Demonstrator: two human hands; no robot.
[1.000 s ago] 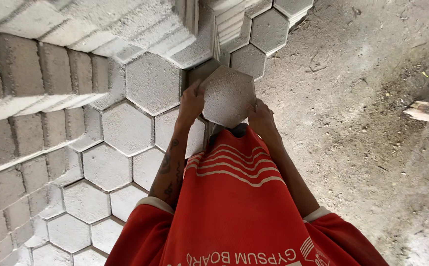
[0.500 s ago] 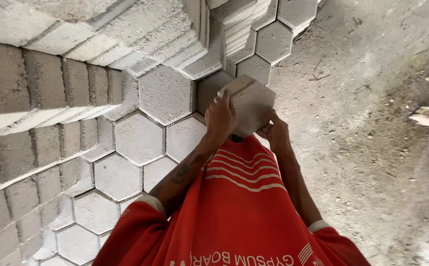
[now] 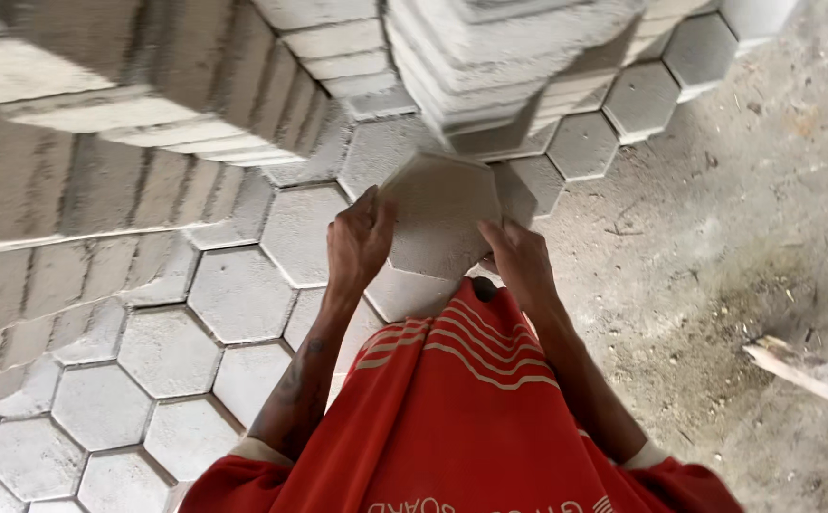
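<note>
Fingertips are hidden behind the grey hexagonal paver (image 3: pixel 437 214); left hand (image 3: pixel 357 242) and right hand (image 3: pixel 520 261) grip its opposite edges.

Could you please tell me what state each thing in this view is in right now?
hexagonal paver: lifted, held flat between both hands.
left hand: gripping the paver's left edge.
right hand: gripping the paver's right edge.
laid pavers: flat on the ground, fitted edge to edge.
stacked pavers: piled in tall rows.
wooden stick: lying loose on the dirt.
red shirt: worn, hanging forward.
</note>
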